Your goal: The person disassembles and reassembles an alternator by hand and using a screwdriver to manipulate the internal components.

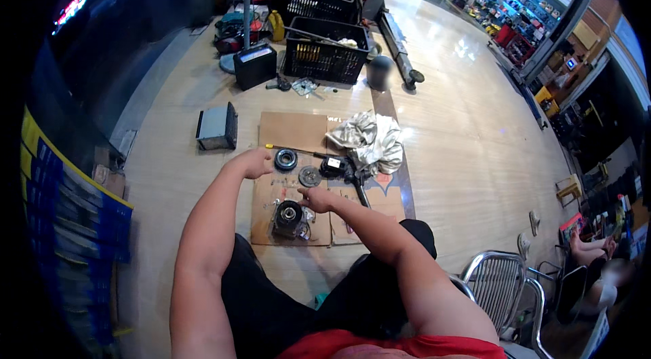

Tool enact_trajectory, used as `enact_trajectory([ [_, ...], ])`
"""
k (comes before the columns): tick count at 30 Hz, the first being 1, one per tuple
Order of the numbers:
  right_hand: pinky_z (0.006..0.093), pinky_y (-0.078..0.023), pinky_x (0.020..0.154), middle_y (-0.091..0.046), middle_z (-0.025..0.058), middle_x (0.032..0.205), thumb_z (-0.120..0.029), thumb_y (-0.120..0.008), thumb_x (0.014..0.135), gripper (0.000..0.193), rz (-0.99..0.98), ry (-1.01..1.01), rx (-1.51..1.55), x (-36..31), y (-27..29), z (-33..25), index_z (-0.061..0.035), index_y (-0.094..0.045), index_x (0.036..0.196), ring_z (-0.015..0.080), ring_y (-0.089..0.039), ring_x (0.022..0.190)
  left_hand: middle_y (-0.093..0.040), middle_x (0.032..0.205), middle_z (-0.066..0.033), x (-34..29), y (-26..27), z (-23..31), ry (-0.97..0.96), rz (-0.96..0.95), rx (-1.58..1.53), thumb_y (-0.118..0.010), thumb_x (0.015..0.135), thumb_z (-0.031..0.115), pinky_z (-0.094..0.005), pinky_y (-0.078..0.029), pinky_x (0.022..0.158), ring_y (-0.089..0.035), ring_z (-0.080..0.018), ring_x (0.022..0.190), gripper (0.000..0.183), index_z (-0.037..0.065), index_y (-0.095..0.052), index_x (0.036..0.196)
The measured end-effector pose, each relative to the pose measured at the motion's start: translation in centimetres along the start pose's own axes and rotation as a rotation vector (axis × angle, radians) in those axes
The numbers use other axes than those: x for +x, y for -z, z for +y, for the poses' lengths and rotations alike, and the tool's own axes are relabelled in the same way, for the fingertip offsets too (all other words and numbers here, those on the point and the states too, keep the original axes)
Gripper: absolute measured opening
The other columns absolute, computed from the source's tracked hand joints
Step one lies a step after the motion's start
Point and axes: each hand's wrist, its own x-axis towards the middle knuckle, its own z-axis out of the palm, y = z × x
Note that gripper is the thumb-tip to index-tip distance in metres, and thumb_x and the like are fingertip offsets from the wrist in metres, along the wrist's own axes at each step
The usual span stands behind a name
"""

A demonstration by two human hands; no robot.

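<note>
My left hand (256, 163) hovers at the left edge of the cardboard, beside a black pulley ring (285, 159); its fingers look apart and nothing shows in them. With the index finger stretched out, my right hand (317, 200) is just above and right of a compressor-like unit (289, 215) with a round pulley face. I see nothing held in it. Between the hands lies a flat round metal plate (310, 176). Farther right on the cardboard (291, 130) are a black power tool (332, 166) and a crumpled pale cloth (371, 142). A thin yellow-tipped rod (291, 149) lies behind the pulley ring.
A grey box-shaped object (217, 127) stands left of the cardboard. Behind are a black battery (255, 66), black crates (325, 50) and a dark cylinder (381, 73). A metal chair (494, 284) stands at my right; another person's legs (588, 248) show farther right.
</note>
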Motion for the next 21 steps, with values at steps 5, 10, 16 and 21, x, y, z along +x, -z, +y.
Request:
enact_trajectory([
  [5, 0.0439, -0.044, 0.084, -0.057, 0.0268, 0.106, -0.024, -0.053, 0.085, 0.05, 0.008, 0.053, 0.006, 0.0, -0.7, 1.3, 0.0003, -0.04, 0.127, 0.0407, -0.055, 0.099, -0.055, 0.12, -0.0167, 0.6, -0.2, 0.3, -0.002, 0.005, 0.013, -0.064, 0.079, 0.035, -0.0364, -0.042, 0.094, -0.052, -0.0305, 0.111, 0.055, 0.006, -0.051, 0.123],
  [10, 0.046, -0.044, 0.083, -0.057, 0.0273, 0.105, -0.021, -0.051, 0.085, 0.051, -0.017, 0.023, 0.024, 0.0, -0.4, -0.1, -0.0003, -0.037, 0.129, 0.0415, -0.055, 0.099, -0.055, 0.12, -0.0169, 0.4, -0.8, -0.8, -0.005, 0.009, 0.019, -0.063, 0.079, 0.035, -0.0359, -0.041, 0.094, -0.052, -0.0306, 0.111, 0.055, 0.004, -0.051, 0.123],
  [16, 0.0435, -0.044, 0.085, -0.057, 0.0274, 0.106, -0.021, -0.051, 0.085, 0.05, -0.021, -0.02, -0.013, 0.0, -0.4, 0.6, -0.0005, -0.039, 0.129, 0.0408, -0.055, 0.099, -0.053, 0.122, -0.0168, 1.2, -0.9, -0.6, -0.011, 0.001, 0.037, -0.062, 0.08, 0.037, -0.0358, -0.04, 0.095, -0.05, -0.0301, 0.113, 0.056, 0.004, -0.051, 0.123],
  [21, 0.0446, -0.044, 0.083, -0.058, 0.0253, 0.104, -0.016, -0.046, 0.085, 0.047, -0.025, 0.067, -0.024, -0.2, -0.3, 0.7, -0.0046, -0.039, 0.13, 0.0402, -0.055, 0.098, -0.052, 0.123, -0.0164, 0.5, -0.3, 0.3, 0.01, -0.011, 0.059, -0.061, 0.08, 0.038, -0.0359, -0.04, 0.096, -0.049, -0.0297, 0.115, 0.056, 0.004, -0.05, 0.124],
])
